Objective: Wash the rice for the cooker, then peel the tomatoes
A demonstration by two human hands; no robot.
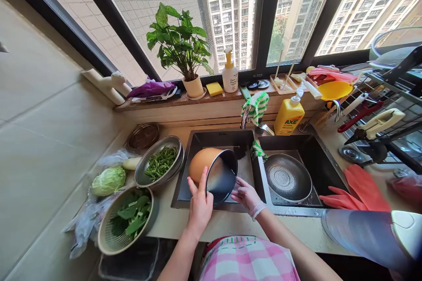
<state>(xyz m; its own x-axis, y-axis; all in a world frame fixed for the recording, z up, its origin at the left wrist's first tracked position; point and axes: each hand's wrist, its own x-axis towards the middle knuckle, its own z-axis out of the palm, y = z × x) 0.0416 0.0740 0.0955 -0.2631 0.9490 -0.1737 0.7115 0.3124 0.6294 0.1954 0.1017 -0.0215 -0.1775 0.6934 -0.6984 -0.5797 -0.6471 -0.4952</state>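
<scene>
Over the left sink basin (194, 138) a rice cooker inner pot (202, 160), tan outside and dark inside, is tipped on its side with its mouth toward the right. My left hand (200, 199) grips its near side, thumb along the rim. At the right edge of the mouth my right hand (245, 195) has its fingers against the rim; a clear band circles that wrist. Some cloudy residue or liquid shows inside the pot. A chrome faucet (244, 119), wrapped in a green-and-white striped cloth (259, 107), stands behind.
A wet frying pan (288, 178) lies in the right basin, with red rubber gloves (362, 191) beside it. To the left are a colander of green beans (161, 162), a basket of leafy greens (132, 217) and a cabbage (108, 181). A yellow soap bottle (289, 116) stands behind.
</scene>
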